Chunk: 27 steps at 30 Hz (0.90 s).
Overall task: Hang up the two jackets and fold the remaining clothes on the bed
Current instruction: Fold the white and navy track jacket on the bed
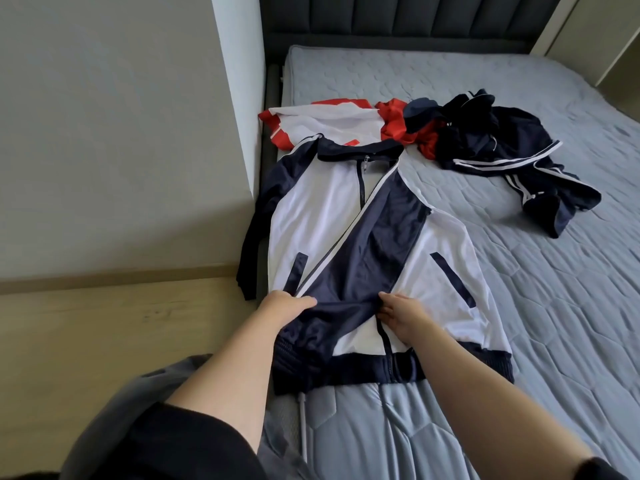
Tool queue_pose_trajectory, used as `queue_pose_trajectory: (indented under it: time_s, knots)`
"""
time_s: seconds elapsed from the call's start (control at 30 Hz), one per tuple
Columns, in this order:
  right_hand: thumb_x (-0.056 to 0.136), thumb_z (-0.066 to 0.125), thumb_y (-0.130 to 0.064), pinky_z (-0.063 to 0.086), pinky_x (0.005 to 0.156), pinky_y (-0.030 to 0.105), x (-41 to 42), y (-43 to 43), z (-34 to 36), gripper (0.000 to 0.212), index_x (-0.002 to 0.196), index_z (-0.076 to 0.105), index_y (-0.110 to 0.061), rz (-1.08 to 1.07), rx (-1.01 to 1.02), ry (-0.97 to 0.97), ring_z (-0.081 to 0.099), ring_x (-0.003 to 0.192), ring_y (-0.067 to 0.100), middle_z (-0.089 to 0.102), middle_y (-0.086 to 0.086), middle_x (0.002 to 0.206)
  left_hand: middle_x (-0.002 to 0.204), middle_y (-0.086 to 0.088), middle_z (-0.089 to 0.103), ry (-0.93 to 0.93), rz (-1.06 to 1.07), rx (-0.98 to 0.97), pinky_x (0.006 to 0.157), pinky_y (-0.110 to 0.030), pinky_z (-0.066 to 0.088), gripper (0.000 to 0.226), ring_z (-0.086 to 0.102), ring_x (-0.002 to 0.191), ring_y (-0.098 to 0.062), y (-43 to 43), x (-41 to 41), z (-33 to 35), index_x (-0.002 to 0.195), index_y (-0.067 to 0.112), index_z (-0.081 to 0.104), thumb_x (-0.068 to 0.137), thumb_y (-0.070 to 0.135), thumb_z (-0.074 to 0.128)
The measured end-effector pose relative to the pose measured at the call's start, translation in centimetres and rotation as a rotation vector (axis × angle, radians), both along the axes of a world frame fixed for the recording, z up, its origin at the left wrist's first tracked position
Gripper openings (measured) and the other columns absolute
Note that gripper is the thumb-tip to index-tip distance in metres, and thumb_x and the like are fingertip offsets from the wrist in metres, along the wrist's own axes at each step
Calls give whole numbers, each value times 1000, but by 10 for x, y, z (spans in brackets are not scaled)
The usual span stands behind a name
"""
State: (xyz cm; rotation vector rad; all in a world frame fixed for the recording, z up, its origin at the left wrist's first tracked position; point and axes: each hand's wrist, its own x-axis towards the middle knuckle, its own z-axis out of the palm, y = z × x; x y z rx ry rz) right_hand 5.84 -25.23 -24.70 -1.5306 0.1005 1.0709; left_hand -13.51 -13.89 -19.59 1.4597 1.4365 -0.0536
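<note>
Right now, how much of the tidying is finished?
Nothing looks finished. Both hands, left and right, grip the navy-and-white jacket lying on the bed. The red-and-white jacket and the crumpled dark clothes wait untouched.

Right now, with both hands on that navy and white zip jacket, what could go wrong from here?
1. The navy and white zip jacket has one sleeve hanging off the bed edge; lifting it may drag that sleeve to the floor.
2. The left hand and right hand grip only the lower front, so the fabric may bunch.
3. The red and white jacket lies partly beneath the collar and may shift.
</note>
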Motion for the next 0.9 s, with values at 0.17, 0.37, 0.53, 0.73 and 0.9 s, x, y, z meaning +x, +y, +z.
queue_pose_trajectory:
  time_s: [0.17, 0.37, 0.53, 0.73, 0.9]
  knots:
    - [91, 52, 1, 44, 41, 24, -6, -4, 5, 20, 74, 50, -8, 38, -168, -150, 48, 44, 18, 50, 11, 63, 115, -15, 59, 109, -82, 21, 87, -30, 44, 39, 56, 103, -28, -3, -5, 0, 120, -3, 55, 85, 9, 65]
    - [81, 53, -4, 37, 42, 24, 1, -18, 20, 19, 63, 50, -3, -94, -252, -230, 44, 36, 20, 45, 6, 34, 97, -11, 58, -95, -134, -57, 72, -26, 40, 15, 52, 81, -20, -7, -11, 5, 100, 2, 64, 89, 10, 61]
    - [84, 64, -31, 44, 43, 23, -6, -17, 29, 31, 76, 51, -5, 425, -519, -313, 50, 38, 21, 54, 12, 48, 88, -7, 56, 85, -285, 82, 66, -26, 41, 21, 54, 80, -23, -20, -16, -6, 100, 6, 60, 89, 24, 56]
    - [86, 61, -16, 52, 54, 33, -3, -15, 30, 12, 89, 57, -5, 267, -404, -568, 63, 54, 24, 62, 11, 72, 66, -6, 42, -72, -120, 165, 59, -27, 27, 34, 40, 66, -20, -13, -20, -3, 62, 10, 45, 93, 23, 51]
    - [78, 56, -8, 36, 91, 39, -23, -22, 22, 62, 136, 35, -11, 486, -621, -1331, 42, 115, 33, 41, 11, 128, 86, -13, 54, 55, -287, 114, 67, -25, 35, 22, 49, 79, -23, -16, -23, -6, 97, -6, 63, 86, 12, 59]
